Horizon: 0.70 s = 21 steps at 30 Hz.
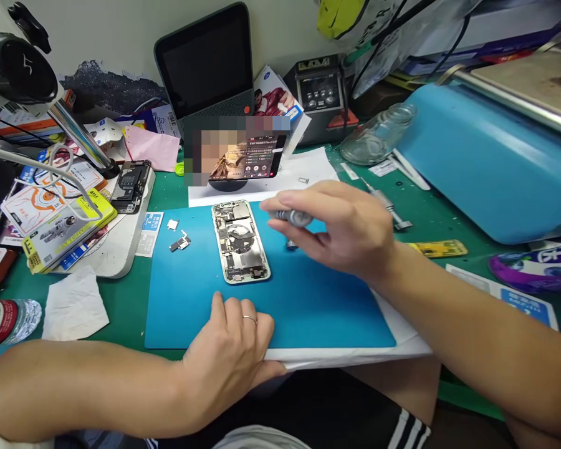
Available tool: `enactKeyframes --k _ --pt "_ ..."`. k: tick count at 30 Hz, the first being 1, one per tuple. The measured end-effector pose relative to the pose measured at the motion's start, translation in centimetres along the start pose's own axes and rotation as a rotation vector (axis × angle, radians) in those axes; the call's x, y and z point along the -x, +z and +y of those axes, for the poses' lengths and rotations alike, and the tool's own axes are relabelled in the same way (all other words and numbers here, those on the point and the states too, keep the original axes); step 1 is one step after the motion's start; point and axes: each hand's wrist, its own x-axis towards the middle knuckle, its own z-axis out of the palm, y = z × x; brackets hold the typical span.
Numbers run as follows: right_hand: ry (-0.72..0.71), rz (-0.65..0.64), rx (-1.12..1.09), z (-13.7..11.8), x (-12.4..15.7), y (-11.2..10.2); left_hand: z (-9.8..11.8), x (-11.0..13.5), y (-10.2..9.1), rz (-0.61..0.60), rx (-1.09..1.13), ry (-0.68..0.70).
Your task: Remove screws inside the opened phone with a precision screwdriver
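An opened phone (240,241) lies face down on a blue work mat (308,299), its inner parts showing. My right hand (336,227) hovers just right of the phone, fingers closed round a silver screwdriver handle (290,217). My left hand (231,349) rests on the mat's near edge below the phone, fingers curled loosely, a ring on one finger, holding nothing that I can see. Two small removed metal parts (177,237) lie on the mat left of the phone.
A second phone on a stand (243,159) plays a video behind the mat. A tablet (206,62), a glass jar (378,134), a blue box (486,162), another opened phone (129,184), cards (60,224), a tissue (75,305) and a bottle (4,319) crowd the green table.
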Motion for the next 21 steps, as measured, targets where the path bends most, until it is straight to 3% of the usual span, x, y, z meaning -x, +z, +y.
enactKeyframes --k 5,12,21 --pt "-0.032 -0.158 0.074 1.8 0.1 -0.1 0.0 -0.1 0.0 -0.001 -0.013 0.001" --pt "-0.061 -0.299 0.141 1.2 0.3 0.2 -0.1 -0.2 0.4 0.041 -0.008 0.006" --pt "-0.058 -0.315 0.145 1.0 0.2 0.6 -0.1 -0.2 0.7 0.079 -0.018 0.008"
